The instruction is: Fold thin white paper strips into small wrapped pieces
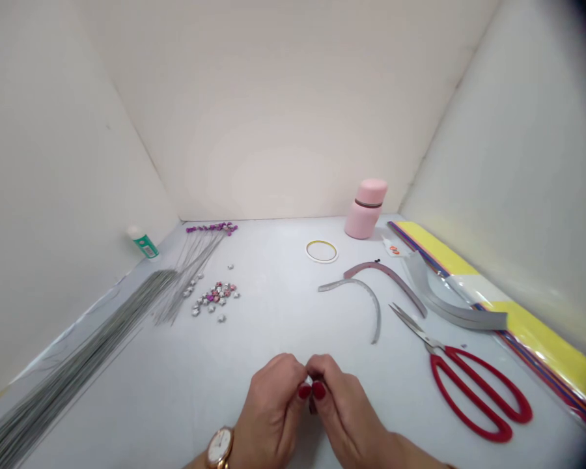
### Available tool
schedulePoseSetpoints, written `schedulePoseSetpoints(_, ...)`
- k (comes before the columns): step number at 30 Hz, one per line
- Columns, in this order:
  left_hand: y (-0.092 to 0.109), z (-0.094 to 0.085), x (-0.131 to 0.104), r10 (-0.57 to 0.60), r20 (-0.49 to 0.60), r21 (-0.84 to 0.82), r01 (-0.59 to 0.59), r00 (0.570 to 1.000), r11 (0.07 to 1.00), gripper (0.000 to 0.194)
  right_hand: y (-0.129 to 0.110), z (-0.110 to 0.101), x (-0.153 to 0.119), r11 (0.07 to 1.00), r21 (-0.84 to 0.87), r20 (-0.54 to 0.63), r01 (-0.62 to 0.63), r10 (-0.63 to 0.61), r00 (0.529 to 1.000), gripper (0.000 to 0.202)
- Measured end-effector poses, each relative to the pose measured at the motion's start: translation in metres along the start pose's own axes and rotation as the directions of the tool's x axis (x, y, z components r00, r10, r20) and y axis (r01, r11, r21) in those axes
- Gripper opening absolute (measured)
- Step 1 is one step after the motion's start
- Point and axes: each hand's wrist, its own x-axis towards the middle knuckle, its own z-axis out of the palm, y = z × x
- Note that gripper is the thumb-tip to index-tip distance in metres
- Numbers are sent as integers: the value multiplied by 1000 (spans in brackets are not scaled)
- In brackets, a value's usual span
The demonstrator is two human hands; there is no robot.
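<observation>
My left hand (275, 398) and my right hand (344, 402) meet at the front middle of the table, fingers curled and thumb tips nearly touching. Between the fingertips they pinch a small silver paper piece (308, 380), mostly hidden by the fingers. To the far left of my hands lies a loose group of little folded paper stars (217, 296), silver, pink and purple. On the right, a curved silver paper strip (371, 301) and a pinkish paper strip (395, 279) lie close together. Scissors with red handles (469, 384) rest open to the right of my right hand.
A bundle of grey wires (92, 345) runs along the left; purple-tipped stems (212, 228) lie behind it. A glue bottle (146, 245) leans at the left wall. Farther back are a tape roll (336, 254) and pink flask (364, 218). Wide silver strips (449, 312) overlap coloured paper packs (537, 339).
</observation>
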Motion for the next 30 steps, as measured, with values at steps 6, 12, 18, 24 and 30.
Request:
schedulePoseSetpoints(6,3,3,-2,141,-94,39,-138,985,990,15,-7,0,3,954,-210,-152,213,-247,957,19)
schedulePoseSetpoints(12,3,0,-1,16,11,-92,-15,1000,996,19,-3,2,2,960,-204,-161,192,-226,961,19)
schedulePoseSetpoints(18,0,-4,0,33,34,-56,-31,999,998,25,-1,2,1,959,-246,-130,143,-178,975,18)
schedulePoseSetpoints(24,-2,-10,3,65,68,29,-67,996,997,29,-7,-3,4,939,-274,-83,207,-237,968,20)
schedulePoseSetpoints(30,-5,-12,4,152,143,105,-167,978,980,30,-8,-5,7,937,-263,-85,231,-261,962,19)
